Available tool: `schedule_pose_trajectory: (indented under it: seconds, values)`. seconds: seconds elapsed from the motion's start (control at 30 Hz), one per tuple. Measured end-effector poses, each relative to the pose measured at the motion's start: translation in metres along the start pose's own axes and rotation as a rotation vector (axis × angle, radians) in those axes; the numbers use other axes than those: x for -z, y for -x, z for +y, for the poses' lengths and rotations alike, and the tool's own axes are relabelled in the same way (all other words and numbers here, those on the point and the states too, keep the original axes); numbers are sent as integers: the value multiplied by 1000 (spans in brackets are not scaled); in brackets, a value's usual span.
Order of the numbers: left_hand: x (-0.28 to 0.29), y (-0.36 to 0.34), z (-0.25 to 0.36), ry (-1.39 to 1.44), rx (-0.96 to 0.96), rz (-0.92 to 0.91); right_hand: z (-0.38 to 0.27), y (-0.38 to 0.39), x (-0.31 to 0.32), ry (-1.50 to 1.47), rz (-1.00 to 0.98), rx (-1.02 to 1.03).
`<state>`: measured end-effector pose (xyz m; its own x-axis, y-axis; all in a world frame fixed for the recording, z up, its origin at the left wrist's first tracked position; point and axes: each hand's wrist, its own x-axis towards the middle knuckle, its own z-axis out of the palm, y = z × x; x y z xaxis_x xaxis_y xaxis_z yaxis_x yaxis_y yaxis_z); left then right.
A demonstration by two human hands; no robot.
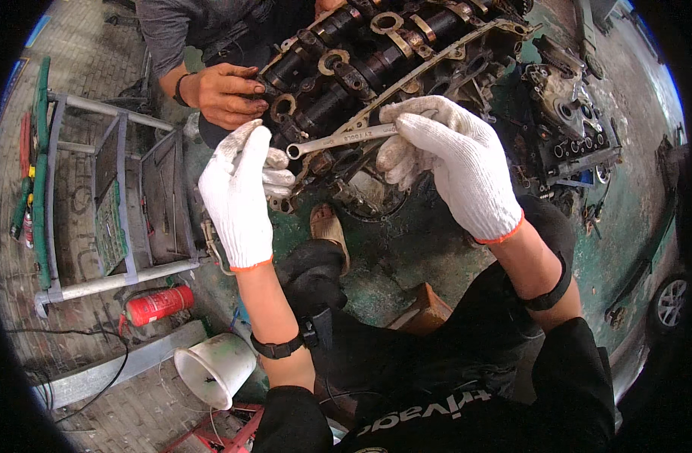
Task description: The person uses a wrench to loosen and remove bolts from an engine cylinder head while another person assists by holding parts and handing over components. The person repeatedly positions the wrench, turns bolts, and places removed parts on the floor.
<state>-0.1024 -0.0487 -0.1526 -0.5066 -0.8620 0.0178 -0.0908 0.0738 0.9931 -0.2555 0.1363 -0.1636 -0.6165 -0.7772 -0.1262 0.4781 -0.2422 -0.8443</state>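
Note:
A silver wrench [338, 140] is in my gloved right hand [455, 158], pinched by thumb and fingers, its ring end pointing left. The hand covers its other end. Close to that ring end, my gloved left hand [239, 192] is raised, thumb and forefinger tips together and the other fingers loosely bent; anything in the pinch is too small or hidden to make out. Both white gloves have orange cuffs. Beneath and beyond my hands lies a dark, oily engine cylinder head [369, 72] with camshafts and metal caps.
A co-worker's bare hand [225, 94] rests at the engine's left side. Several engine parts [569, 121] stand on the floor to the right. At left are a metal rack [127, 275], a red fire extinguisher [159, 305] and a white bucket [216, 366]. A sandalled foot [329, 229] is below the engine.

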Motion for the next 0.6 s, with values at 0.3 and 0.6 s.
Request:
schedule_pose_trajectory:
  seconds: [0.3,0.6]
  values:
    - [-12,1,-3,-60,43,-132,10,-12,-3,-117,51,-57]
    - [-14,-3,0,-36,130,-103,4,-17,3,69,153,170]
